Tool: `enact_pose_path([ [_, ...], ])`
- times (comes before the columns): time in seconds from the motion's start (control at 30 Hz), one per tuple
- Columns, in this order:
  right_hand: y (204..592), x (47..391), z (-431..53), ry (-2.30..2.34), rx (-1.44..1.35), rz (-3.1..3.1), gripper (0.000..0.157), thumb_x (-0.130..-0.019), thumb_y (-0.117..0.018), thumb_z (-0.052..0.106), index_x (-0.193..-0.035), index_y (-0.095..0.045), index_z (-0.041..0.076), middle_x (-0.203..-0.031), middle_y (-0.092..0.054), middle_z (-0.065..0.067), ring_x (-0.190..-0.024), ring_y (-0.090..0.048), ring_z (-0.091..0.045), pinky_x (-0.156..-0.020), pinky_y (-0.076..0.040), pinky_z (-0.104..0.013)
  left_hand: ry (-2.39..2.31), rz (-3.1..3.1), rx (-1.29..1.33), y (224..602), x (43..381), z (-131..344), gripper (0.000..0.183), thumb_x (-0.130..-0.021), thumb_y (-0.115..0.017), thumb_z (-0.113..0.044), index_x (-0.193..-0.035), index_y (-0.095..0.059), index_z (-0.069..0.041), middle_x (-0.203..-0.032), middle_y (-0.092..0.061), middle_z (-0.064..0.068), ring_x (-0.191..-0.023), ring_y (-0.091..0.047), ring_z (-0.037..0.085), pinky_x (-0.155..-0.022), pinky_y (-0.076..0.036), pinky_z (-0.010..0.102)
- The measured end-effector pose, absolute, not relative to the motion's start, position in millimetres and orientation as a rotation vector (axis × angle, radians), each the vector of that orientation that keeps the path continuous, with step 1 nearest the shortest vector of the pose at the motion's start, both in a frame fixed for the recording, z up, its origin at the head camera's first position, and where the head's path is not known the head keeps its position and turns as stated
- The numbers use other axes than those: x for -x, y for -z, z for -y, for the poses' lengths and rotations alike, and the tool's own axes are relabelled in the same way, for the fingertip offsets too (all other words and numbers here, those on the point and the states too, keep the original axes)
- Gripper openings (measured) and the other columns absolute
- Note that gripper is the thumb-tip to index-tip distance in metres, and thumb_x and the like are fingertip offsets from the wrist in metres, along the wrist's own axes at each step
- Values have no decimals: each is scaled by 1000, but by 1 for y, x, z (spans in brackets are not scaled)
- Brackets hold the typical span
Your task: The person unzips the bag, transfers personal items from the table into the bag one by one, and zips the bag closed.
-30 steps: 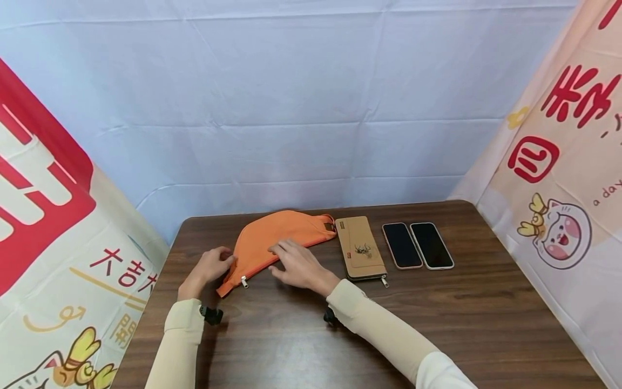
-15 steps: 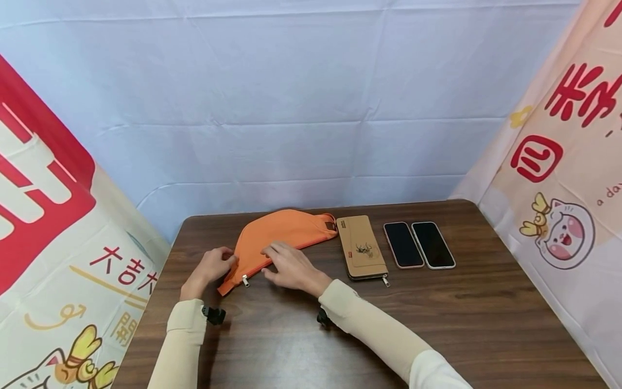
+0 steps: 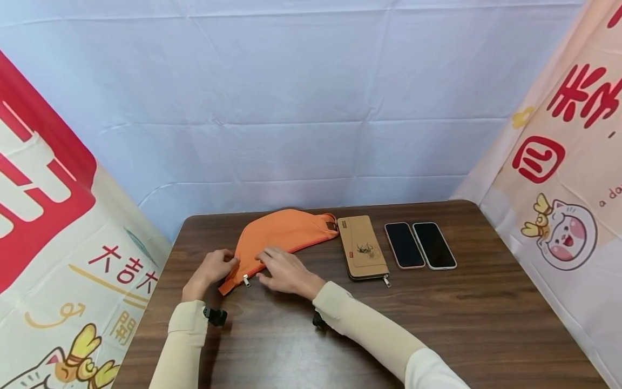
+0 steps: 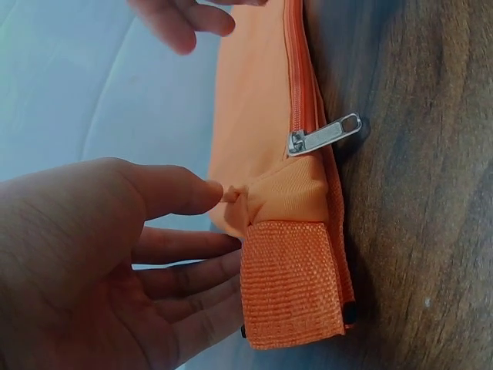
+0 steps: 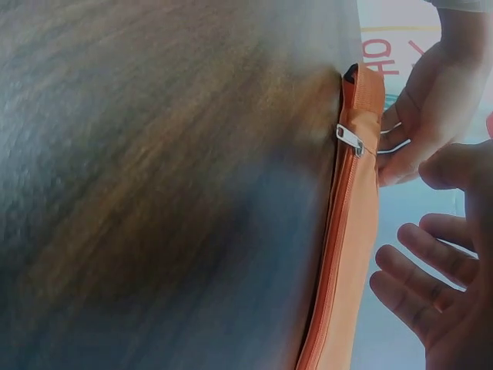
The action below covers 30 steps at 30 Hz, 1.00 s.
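Observation:
An orange half-moon waist bag (image 3: 277,229) lies on the dark wooden table with its zipper along the near edge. At the bag's left end, my left hand (image 3: 212,270) pinches a fold of the cloth between thumb and fingers, beside the webbing tab (image 4: 293,285). The metal zipper pull (image 4: 327,135) sits close to that tab, and the zipper appears closed. My right hand (image 3: 286,273) hovers over the bag's near edge, fingers spread and loosely bent; in the right wrist view it grips nothing.
Right of the bag lies a tan zip wallet (image 3: 359,240). Two phones, one with a pinkish edge (image 3: 404,246) and one with a white edge (image 3: 434,246), lie side by side farther right. A pale cloth backdrop (image 3: 301,108) stands behind the table (image 3: 437,324).
My right hand has moved left along the bag, toward the zipper pull. My left hand stays at the bag's left end, and the bag keeps its place.

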State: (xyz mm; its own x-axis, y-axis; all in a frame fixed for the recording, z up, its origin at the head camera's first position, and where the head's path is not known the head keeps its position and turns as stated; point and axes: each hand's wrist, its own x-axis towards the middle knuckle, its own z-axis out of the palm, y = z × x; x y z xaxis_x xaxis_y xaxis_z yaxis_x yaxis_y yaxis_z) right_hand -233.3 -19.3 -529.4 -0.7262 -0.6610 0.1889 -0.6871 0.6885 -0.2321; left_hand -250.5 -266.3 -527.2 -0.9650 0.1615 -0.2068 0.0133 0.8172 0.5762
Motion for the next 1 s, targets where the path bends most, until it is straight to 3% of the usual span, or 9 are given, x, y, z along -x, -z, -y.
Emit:
enact_pose_path([
  [0.63,540,220,36,-477,-1185,2789,32,-106,-68,37,-130,-67,16,-123,-66,2,-107,-64,-12,-84,-56,-23,-932,-2727,-96,525,246,261,44,-108,-61,-21,-138,-59,11,-123,-71,26,-91,-71,24,-80,-61,40],
  [1.0,548,218,45,-448,-1189,2778,26,-105,-68,36,-122,-68,16,-112,-66,3,-95,-63,-10,-75,-53,-21,-953,-2753,-103,523,248,260,42,-106,-64,-17,-137,-60,12,-113,-72,24,-81,-68,20,-72,-59,35],
])
